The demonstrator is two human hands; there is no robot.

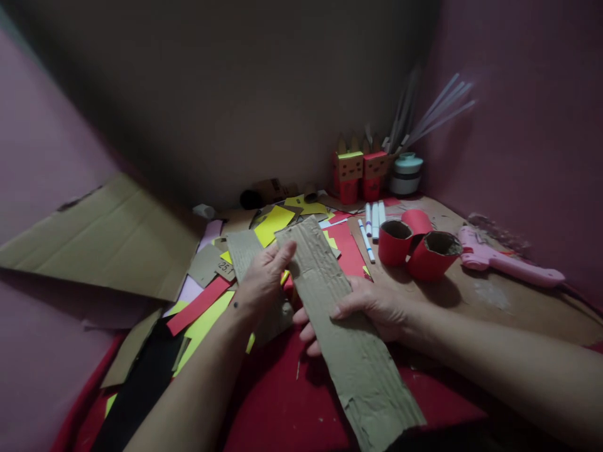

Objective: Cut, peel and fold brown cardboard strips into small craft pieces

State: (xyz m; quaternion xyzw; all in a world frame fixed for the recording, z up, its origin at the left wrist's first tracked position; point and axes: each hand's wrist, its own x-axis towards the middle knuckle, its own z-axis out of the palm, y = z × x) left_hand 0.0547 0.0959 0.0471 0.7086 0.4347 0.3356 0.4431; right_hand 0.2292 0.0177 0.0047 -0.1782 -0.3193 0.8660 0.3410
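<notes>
A long strip of corrugated cardboard (pixel 339 326) slants across the middle, its lower end toward me. My left hand (pixel 266 276) grips the strip's upper left edge, thumb on top. Around the strip's middle is my right hand (pixel 362 307), thumb on the face and fingers underneath. Behind my left hand lies another cardboard piece (pixel 245 251), partly hidden by the hand. Below the hands is red cloth (pixel 277 395).
Yellow and red paper scraps (pixel 202 320) cover the left. To the right are red paper-covered tubes (pixel 433 256), markers (pixel 372 220) and a pink glue gun (pixel 509 260). Two box-headed figures (pixel 349 176) and a lidded jar (pixel 406 176) stand behind. A large cardboard sheet (pixel 108 238) leans left.
</notes>
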